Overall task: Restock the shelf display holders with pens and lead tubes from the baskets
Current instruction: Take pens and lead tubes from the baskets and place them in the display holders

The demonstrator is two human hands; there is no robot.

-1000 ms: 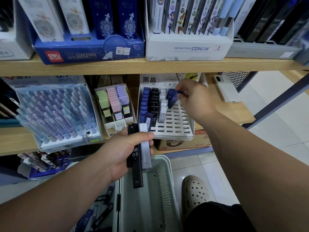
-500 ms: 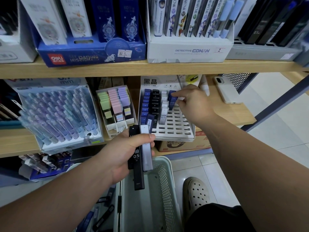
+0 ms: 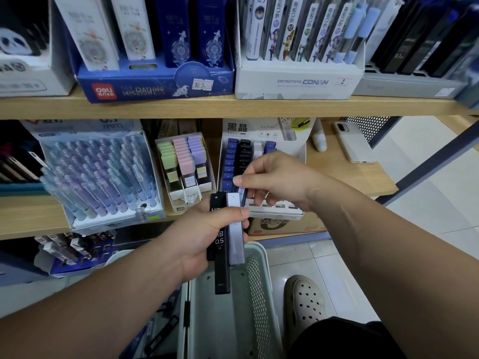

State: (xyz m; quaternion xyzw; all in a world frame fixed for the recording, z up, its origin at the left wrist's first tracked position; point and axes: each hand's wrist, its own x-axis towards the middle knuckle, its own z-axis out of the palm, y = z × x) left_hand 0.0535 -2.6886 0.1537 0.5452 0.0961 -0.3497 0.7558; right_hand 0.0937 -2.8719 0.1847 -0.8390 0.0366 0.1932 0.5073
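Note:
My left hand grips a small bundle of lead tubes upright in front of the shelf: black ones marked HB 0.5 and a grey one. My right hand hovers just above the tops of these tubes, thumb and curled fingers apart, with nothing visibly held. Behind both hands stands the white lead tube holder, with blue, black and white tubes filling its left columns. A slanted display holder of pastel pens stands to the left on the same shelf.
A pale green basket sits below my hands; a second basket with dark tubes lies left of it. A box of pastel blocks, a white phone and upper-shelf boxes surround the holder. My shoe is beside the basket.
My right hand has left the blue tube standing in the holder's rear slots and drawn back down to the tubes in my left hand. The left hand has stayed where it was.

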